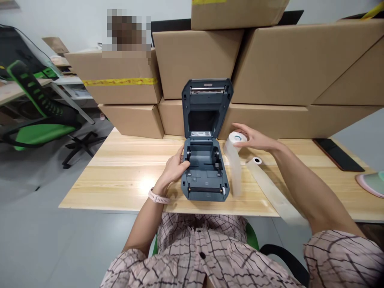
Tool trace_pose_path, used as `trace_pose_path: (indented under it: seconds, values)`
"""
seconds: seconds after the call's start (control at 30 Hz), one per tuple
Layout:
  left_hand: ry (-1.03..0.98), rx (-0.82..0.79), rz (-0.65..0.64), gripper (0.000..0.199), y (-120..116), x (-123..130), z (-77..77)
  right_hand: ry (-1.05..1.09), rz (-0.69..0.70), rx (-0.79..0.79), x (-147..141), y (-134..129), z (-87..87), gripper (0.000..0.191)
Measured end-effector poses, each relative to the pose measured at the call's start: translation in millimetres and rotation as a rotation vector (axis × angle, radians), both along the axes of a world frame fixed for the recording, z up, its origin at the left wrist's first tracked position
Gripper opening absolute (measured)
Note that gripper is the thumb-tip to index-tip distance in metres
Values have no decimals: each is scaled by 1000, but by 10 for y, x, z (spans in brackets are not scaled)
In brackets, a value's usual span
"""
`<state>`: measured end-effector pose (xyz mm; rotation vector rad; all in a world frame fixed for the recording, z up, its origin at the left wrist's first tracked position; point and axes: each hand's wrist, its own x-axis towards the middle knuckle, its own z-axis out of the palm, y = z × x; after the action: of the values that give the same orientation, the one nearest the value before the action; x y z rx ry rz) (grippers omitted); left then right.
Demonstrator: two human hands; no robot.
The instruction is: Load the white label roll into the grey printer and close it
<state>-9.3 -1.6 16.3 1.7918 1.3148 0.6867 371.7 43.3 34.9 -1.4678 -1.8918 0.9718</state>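
Observation:
A dark grey label printer stands on the table with its lid raised. Its inner bay shows a pair of black roll holders and a roller at the front. My left hand grips the printer's left side, thumb over the rim. Just right of the printer, my right hand has its fingers around a white label roll, whose loose strip hangs down toward the table's front. Beside that lies a second, thinner roll with a dark core, its pale strip trailing past the table edge.
Cardboard boxes are stacked along the back of the wooden table. A phone lies at the right, near a pale green and pink object. A green and black chair stands on the left. Another person is behind the boxes.

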Motion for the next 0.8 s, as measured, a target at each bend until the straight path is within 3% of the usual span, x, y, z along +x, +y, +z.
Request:
trace_pose_path:
  seconds: [0.1, 0.17, 0.3, 0.37, 0.43, 0.5, 0.57, 0.67, 0.73, 0.8]
  values:
    - [-19, -7, 0, 84, -4, 0, -6, 200, -102, -65, 298, -234, -39, 72]
    - [-32, -4, -4, 84, -7, 4, -6, 223, -133, -160, 489, -438, -93, 60]
    - [-33, 1, -5, 84, -10, 15, 12, 217, -48, -336, 494, -852, -267, 62]
    - [-27, -7, 1, 83, -11, 18, 20, 292, -45, -336, 303, -1032, -302, 57]
    - [-36, -7, 1, 82, -14, 18, 21, 391, -18, -325, 57, -1185, -226, 54]
    - [-46, 1, 0, 82, -18, 17, 15, 431, 49, -285, -203, -1295, -24, 53]
    - [-50, 9, 2, 82, -22, 15, 7, 338, 141, -170, -474, -1327, 245, 49]
    - [-60, 4, 8, 82, -25, 12, 0, 22, 327, 92, -909, -1174, 545, 45]
    - [-62, 0, 13, 81, -23, 11, -3, -141, 398, 244, -1183, -964, 570, 42]
    - [-67, -4, 15, 82, -19, 10, -6, -268, 437, 313, -1400, -741, 475, 40]
